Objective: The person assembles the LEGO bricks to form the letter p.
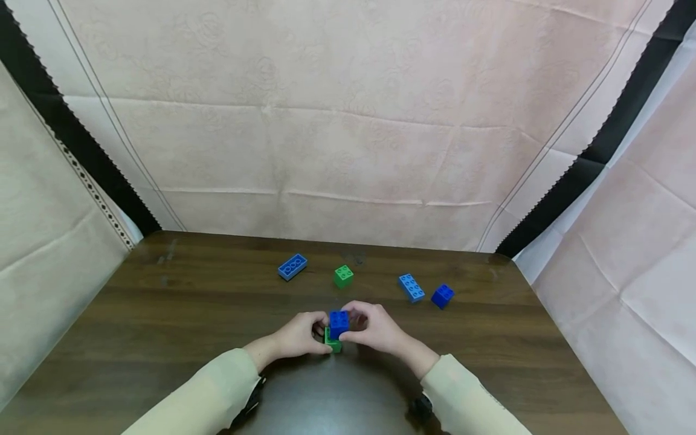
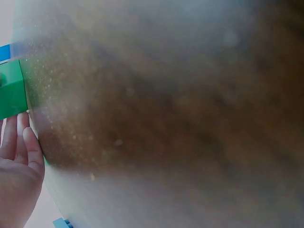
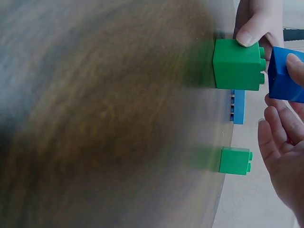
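Observation:
My left hand [image 1: 298, 336] grips a green toy building block [image 3: 237, 66] low over the table, its thumb against one side. Thumb and fingers of my right hand [image 1: 379, 329] pinch a dark blue block [image 1: 339, 324]. In the head view the blue block overlaps much of the green one. The right wrist view shows a narrow gap between the green block's studs and the blue block. On the left wrist view's edge, the green block [image 2: 12, 95] is cut off, with left-hand fingers beside it.
Beyond the hands lie a long blue brick [image 1: 292, 266], a small green block [image 1: 344, 276], another long blue brick [image 1: 411, 288] and a dark blue block [image 1: 443, 296]. Pale cloth [image 1: 326, 151] hangs behind the brown table [image 1: 190, 314].

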{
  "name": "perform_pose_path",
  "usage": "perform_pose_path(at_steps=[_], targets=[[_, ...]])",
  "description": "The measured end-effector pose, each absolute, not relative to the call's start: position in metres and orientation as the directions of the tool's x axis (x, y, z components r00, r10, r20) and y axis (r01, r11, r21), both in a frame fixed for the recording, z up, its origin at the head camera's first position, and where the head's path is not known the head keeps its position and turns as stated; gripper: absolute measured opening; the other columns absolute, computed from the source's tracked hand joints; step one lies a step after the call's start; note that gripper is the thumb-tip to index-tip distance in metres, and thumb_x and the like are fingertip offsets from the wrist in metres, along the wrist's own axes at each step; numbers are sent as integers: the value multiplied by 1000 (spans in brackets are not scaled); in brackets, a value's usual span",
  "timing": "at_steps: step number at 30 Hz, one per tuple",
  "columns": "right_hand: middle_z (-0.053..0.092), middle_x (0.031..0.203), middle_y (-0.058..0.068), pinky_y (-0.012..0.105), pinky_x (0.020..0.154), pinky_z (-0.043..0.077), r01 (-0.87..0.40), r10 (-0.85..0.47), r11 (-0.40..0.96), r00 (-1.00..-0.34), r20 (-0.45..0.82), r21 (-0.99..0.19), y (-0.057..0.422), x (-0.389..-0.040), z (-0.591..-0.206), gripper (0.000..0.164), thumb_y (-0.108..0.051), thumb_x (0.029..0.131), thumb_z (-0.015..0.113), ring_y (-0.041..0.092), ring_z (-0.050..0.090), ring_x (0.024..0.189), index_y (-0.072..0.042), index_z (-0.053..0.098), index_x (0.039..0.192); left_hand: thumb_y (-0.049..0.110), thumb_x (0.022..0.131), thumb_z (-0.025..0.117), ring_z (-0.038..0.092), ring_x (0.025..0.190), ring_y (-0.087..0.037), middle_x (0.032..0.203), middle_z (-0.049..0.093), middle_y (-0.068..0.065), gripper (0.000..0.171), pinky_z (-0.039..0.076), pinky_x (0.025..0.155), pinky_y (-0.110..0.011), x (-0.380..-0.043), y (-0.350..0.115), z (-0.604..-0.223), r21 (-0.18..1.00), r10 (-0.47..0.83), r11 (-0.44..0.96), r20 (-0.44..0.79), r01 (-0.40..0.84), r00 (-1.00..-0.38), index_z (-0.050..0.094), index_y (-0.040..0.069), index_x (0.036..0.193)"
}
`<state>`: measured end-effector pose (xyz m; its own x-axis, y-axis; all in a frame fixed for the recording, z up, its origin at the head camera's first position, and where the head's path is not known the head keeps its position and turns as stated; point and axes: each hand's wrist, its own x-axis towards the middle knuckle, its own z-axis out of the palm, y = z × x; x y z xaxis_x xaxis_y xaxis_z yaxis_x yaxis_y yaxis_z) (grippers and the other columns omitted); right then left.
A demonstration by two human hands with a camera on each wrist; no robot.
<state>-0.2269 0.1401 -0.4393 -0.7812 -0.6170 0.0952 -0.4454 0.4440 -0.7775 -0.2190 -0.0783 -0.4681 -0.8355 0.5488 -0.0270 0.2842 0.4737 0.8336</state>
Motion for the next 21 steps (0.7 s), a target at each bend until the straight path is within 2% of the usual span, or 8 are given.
perform_pose_path(at_steps=[21], targets=[[65,94,2,23,71,49,-432,-615,470,-786,65,-769,137,-224,-445,32,-25,82,73,14,57,82,-14,58,107,20,75,77,55,83,-14,89,61,-3,31,49,77,-31,-219,-78,-468,826,546,481,-20,293,-838,56,6,92]])
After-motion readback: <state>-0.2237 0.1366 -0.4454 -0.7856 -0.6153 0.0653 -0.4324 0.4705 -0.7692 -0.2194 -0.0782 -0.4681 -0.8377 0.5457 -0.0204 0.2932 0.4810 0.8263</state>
